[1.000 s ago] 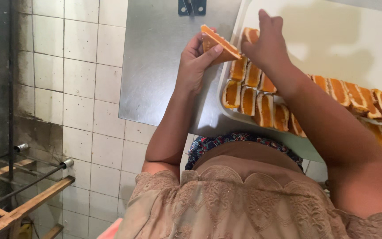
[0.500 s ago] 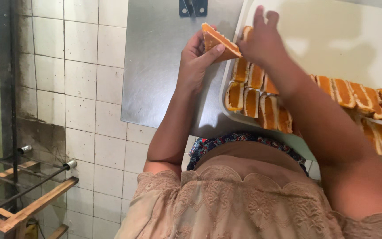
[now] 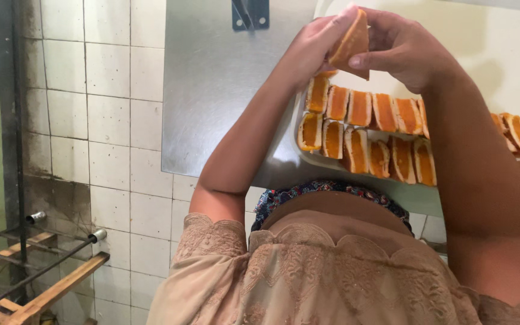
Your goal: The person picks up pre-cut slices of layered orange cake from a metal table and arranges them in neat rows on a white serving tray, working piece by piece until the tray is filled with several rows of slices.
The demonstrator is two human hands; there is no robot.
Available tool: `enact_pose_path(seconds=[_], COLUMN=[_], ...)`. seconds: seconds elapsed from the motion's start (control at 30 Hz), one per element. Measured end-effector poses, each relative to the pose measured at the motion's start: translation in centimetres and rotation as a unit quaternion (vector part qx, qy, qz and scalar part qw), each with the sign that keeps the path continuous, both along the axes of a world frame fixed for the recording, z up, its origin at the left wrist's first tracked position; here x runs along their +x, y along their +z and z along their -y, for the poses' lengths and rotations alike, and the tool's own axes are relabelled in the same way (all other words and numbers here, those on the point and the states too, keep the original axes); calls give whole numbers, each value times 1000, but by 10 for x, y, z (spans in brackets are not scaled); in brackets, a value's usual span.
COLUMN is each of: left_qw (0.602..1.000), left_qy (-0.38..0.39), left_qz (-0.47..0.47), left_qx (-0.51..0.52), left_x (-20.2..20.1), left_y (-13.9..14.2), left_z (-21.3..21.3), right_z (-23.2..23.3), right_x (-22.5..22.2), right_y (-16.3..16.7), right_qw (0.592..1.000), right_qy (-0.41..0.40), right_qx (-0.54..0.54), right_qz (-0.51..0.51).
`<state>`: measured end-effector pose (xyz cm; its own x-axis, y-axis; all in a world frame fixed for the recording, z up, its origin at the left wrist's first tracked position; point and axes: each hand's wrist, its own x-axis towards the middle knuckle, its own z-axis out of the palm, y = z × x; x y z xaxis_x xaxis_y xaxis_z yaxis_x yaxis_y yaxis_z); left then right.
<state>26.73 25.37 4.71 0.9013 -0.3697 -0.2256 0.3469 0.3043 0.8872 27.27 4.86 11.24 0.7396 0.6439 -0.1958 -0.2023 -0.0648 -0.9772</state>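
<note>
Both hands pinch one orange-filled cake slice (image 3: 351, 41) above the tray (image 3: 284, 159).

Left hand (image 3: 314, 51) and right hand (image 3: 404, 51) are closed on the slice, fingertips gripping it from either side, held in the air over the far end of the rows. Below, two rows of matching slices (image 3: 362, 129) stand on edge in the metal tray, packed touching. The tray sits on a steel counter (image 3: 212, 102); white wall tiles (image 3: 91, 120) lie to the left.
</note>
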Motion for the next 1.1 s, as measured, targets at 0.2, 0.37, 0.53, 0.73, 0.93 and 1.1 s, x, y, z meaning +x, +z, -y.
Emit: enact_pose_path(seconds=[0.2, 0.37, 0.53, 0.73, 0.93, 1.1], left_qw=[937, 881, 902, 928, 922, 922], left_qy=[85, 103, 82, 102, 101, 97], left_qz=[137, 217, 100, 73, 89, 85], left_qx=[309, 408, 412, 350, 364, 365], left_x=[7, -12, -26, -29, -27, -27], left_y=[-25, -52, -60, -53, -40, -40], left_z=[-12, -19, -15, -12, -11, -12], right_z=[16, 14, 14, 24, 14, -1], right_x=[3, -3, 0, -1, 4, 7], right_y=[-19, -55, -79, -74, -81, -86], right_qw=[956, 922, 795, 887, 960, 957], right_qy=[13, 27, 109, -25, -162, -109], right_qx=[-278, -274, -329, -253, -202, -261], right_qz=[99, 271, 497, 386, -107, -61])
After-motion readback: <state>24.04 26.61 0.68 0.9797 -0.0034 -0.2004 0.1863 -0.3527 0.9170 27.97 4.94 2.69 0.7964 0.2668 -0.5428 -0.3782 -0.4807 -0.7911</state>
